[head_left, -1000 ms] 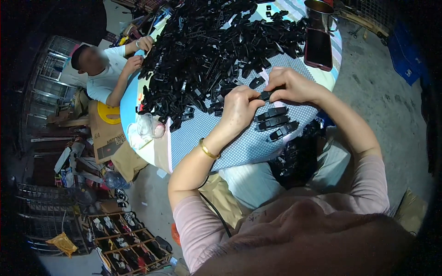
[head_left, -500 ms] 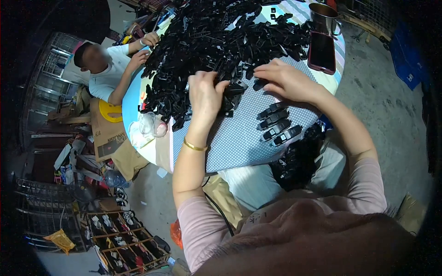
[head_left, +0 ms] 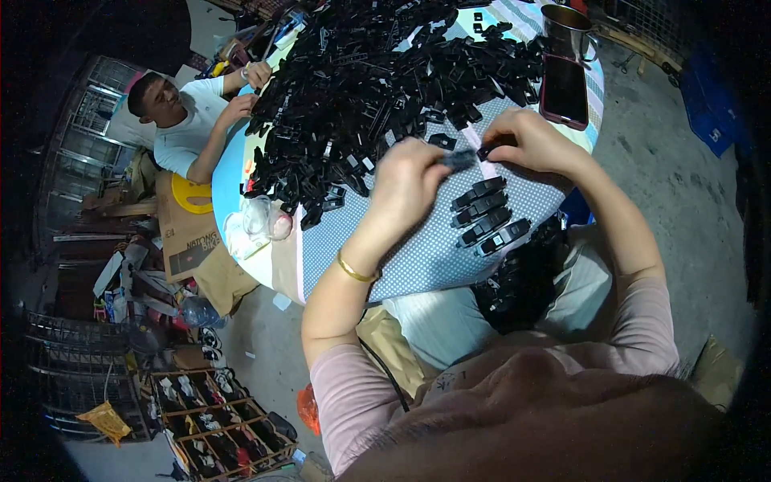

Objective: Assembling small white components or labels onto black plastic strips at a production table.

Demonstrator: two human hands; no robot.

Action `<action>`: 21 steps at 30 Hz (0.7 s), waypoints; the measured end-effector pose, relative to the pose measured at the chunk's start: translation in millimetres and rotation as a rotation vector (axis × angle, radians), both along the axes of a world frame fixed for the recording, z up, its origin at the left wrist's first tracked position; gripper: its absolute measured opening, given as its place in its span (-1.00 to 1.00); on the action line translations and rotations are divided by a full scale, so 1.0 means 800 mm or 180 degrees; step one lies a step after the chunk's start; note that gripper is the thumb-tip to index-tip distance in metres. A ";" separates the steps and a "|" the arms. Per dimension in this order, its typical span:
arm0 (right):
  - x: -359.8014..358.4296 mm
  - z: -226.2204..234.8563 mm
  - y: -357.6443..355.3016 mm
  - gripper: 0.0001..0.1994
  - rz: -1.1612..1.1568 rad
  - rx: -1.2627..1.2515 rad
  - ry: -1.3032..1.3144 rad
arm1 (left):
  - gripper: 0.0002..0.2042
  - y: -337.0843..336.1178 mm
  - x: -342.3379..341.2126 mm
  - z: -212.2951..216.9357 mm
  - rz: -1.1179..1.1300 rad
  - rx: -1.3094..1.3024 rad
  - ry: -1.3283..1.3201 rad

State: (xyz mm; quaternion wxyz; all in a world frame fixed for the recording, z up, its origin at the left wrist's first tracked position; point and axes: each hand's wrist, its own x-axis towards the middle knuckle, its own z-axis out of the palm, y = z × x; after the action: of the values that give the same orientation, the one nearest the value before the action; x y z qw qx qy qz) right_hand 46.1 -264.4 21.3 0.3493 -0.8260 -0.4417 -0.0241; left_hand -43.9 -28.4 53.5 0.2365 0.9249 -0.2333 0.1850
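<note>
A black plastic buckle part (head_left: 459,161), smeared by motion, is pinched between the thumb and fingers of my left hand (head_left: 404,181). My right hand (head_left: 527,142) grips a small black plastic piece (head_left: 483,153) at its fingertips. The two pieces are close together, end to end; I cannot tell whether they touch. Just below my right hand, several black buckles (head_left: 487,214) lie side by side in a slanted row on the dotted tablecloth (head_left: 401,261). Beyond both hands spreads a large heap of loose black plastic parts (head_left: 345,96).
At the far right of the table are a phone (head_left: 564,90) and a metal mug (head_left: 565,30). A clear plastic bag (head_left: 255,218) lies at the left edge. Across on the left sits another person (head_left: 181,128), hands at the heap. Black parts (head_left: 514,293) fill something by my lap.
Both hands have come away from the heap toward me. The left has moved right, carrying a buckle part to the right hand, which now pinches a small black piece.
</note>
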 end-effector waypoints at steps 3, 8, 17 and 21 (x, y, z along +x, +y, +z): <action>-0.003 -0.001 -0.012 -0.74 -0.0243 -0.0184 -0.0446 | -0.82 -0.016 -0.004 -0.023 -0.0153 0.0076 0.0226; -0.019 0.003 0.001 -0.73 0.0035 0.0288 -0.0778 | -0.79 -0.014 -0.001 -0.029 0.0026 -0.0096 0.0257; -0.020 0.014 0.005 -0.74 0.0161 -0.0319 -0.1054 | -0.79 -0.008 0.002 -0.023 0.0163 -0.0124 0.0383; -0.019 0.003 0.017 -0.76 0.0367 0.0036 -0.0500 | -0.79 -0.018 0.004 -0.026 -0.0035 -0.0229 0.0340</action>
State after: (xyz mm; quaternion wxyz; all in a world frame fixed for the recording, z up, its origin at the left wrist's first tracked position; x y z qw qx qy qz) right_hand 30.6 -251.1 23.9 0.3191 -0.7928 -0.5144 -0.0712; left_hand -40.7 -42.9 32.9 0.2827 0.9231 -0.2187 0.1423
